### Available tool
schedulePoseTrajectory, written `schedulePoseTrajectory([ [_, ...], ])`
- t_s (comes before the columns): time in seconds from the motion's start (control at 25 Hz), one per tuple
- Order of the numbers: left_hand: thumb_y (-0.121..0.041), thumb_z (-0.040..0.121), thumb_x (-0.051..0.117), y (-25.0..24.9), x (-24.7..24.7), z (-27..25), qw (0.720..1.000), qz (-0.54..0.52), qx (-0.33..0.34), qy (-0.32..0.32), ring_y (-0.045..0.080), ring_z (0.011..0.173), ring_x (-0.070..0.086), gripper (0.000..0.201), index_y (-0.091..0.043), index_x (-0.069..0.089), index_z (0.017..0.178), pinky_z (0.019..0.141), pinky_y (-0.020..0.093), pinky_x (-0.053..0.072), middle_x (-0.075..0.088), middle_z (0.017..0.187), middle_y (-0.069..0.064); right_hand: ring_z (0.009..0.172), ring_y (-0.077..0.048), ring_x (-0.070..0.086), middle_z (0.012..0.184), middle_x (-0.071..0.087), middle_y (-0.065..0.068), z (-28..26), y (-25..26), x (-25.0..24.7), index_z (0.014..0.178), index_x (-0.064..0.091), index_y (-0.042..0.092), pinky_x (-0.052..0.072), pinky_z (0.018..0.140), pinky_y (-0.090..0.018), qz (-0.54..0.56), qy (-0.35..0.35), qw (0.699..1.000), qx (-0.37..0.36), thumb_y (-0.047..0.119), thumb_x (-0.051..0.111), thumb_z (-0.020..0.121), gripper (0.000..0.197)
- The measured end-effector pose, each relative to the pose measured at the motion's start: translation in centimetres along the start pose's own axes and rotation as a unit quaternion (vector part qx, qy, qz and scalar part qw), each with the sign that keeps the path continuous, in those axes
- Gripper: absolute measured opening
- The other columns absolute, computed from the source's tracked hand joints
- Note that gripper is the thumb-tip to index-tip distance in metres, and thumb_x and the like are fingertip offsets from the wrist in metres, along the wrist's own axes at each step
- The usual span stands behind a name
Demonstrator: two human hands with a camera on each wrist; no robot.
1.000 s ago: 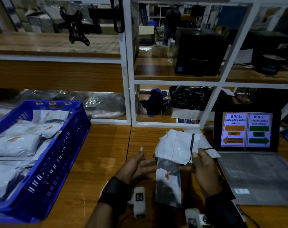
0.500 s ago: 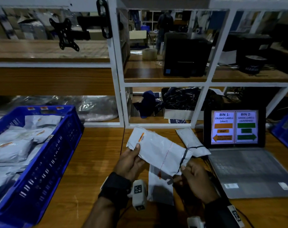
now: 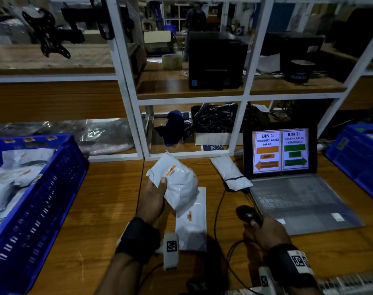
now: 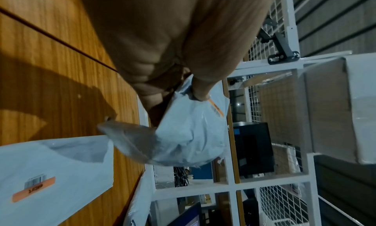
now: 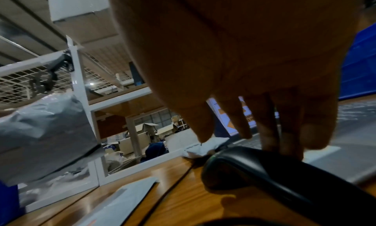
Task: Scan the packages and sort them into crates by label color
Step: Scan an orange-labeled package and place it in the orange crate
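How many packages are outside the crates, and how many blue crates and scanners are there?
Packages outside crates: 3 (held package in left hand, flat package, third package by laptop)
Blue crates: 2 (left crate, right crate)
Scanner: 1
Total: 6

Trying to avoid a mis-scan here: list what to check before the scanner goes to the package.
1. Package held firmly: ok, the left hand grips it off the table.
2. Label facing up and uncovered: ok, the thumb sits just below it.
3. Right hand gripping the scanner: cannot tell, its fingers touch the top.
4. Scanner aimed at the label: not ok, it is low beside the laptop.
5. Destination known: ok, the screen points orange left, towards the crate.
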State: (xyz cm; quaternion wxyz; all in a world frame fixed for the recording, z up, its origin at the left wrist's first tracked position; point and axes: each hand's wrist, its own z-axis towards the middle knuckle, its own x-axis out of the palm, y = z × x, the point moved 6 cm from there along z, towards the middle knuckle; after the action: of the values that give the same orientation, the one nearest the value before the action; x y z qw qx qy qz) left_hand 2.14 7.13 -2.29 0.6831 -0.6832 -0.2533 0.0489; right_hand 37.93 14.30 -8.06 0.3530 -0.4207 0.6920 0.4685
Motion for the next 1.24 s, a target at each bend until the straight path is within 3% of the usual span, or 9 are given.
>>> schedulePoseTrajectory([
  [0.08,-0.035,0.109,0.057,-0.5,1.1,-0.1,0.999,0.029,0.017,0.006,0.024,0.128,0.066,0.04,-0.026,0.054,0.147,0.109,0.055,0.052,0.069,0.139,0.001,0.085,-0.025,0.056,0.097,0.065,-0.006,0.2,-0.3,0.8,0.101,0.06,0.02,0.048,0.079,-0.035,0.01,0.026,1.0,-0.002,0.039,0.059,0.102,0.019],
  [0.2,-0.019,0.111,0.049,-1.2,2.7,-0.3,0.999,0.036,0.035,0.017,0.022,0.125,0.069,0.036,-0.017,0.053,0.147,0.102,0.04,0.059,0.071,0.137,0.005,0.085,-0.02,0.058,0.099,0.069,-0.004,0.2,-0.1,0.6,0.093,0.059,0.024,0.051,0.083,-0.037,0.053,0.044,0.997,-0.026,0.031,0.065,0.099,0.011],
  [0.32,-0.013,0.11,0.051,-1.0,3.4,-0.2,0.999,0.042,0.013,0.02,0.024,0.121,0.071,0.038,-0.015,0.051,0.148,0.098,0.043,0.061,0.071,0.135,0.008,0.087,-0.015,0.057,0.097,0.065,0.001,-0.3,0.3,-0.7,0.094,0.055,0.029,0.046,0.079,-0.035,0.112,0.055,0.991,-0.056,0.026,0.068,0.097,0.014],
  [0.44,-0.01,0.109,0.053,-0.8,3.8,-0.4,0.999,0.043,-0.001,0.02,0.024,0.119,0.071,0.04,-0.02,0.05,0.148,0.101,0.051,0.059,0.072,0.134,0.006,0.09,-0.019,0.064,0.095,0.068,0.0,-0.8,1.3,-2.4,0.102,0.057,0.025,0.046,0.069,-0.033,0.203,0.058,0.975,-0.068,0.037,0.072,0.094,0.022],
  [0.6,-0.014,0.11,0.054,-0.5,4.7,-1.0,0.999,0.041,-0.008,0.032,0.017,0.113,0.074,0.04,-0.025,0.047,0.147,0.082,0.034,0.064,0.071,0.134,0.004,0.068,-0.016,0.068,0.069,0.072,-0.004,-2.6,5.1,-3.7,0.083,0.069,0.011,0.048,0.065,-0.032,0.283,0.04,0.952,-0.112,0.045,0.067,0.096,0.037],
  [0.68,-0.015,0.11,0.054,-0.3,4.8,-1.1,0.998,0.053,-0.005,0.037,0.015,0.114,0.073,0.042,-0.026,0.045,0.149,0.081,0.029,0.063,0.069,0.136,0.003,0.054,-0.012,0.062,0.06,0.069,-0.004,-4.4,7.4,-4.1,0.07,0.07,0.006,0.044,0.06,-0.029,0.299,0.041,0.942,-0.144,0.044,0.063,0.099,0.049],
  [0.92,-0.012,0.109,0.055,-0.4,4.5,-1.1,0.997,0.058,0.002,0.043,0.023,0.118,0.072,0.047,-0.025,0.04,0.152,0.088,0.043,0.064,0.069,0.136,0.005,0.052,-0.022,0.055,0.057,0.061,-0.011,-7.4,11.7,-3.3,0.062,0.065,0.01,0.042,0.054,-0.028,0.411,0.123,0.888,-0.165,0.037,0.059,0.101,0.048],
  [1.08,-0.014,0.108,0.056,-0.4,4.0,-1.0,0.997,0.056,0.003,0.048,0.027,0.119,0.071,0.049,-0.025,0.039,0.153,0.094,0.053,0.062,0.07,0.135,0.006,0.055,-0.023,0.057,0.063,0.065,-0.013,-7.5,12.6,-2.6,0.068,0.067,0.012,0.043,0.06,-0.033,0.407,0.141,0.885,-0.177,0.04,0.059,0.101,0.044],
  [1.24,-0.015,0.108,0.057,-0.5,3.8,-0.9,0.997,0.065,0.008,0.045,0.026,0.118,0.072,0.048,-0.026,0.04,0.151,0.091,0.049,0.063,0.07,0.135,0.006,0.056,-0.022,0.056,0.063,0.065,-0.011,-7.7,13.2,-2.5,0.073,0.067,0.01,0.043,0.058,-0.031,0.416,0.149,0.879,-0.182,0.036,0.058,0.102,0.04],
])
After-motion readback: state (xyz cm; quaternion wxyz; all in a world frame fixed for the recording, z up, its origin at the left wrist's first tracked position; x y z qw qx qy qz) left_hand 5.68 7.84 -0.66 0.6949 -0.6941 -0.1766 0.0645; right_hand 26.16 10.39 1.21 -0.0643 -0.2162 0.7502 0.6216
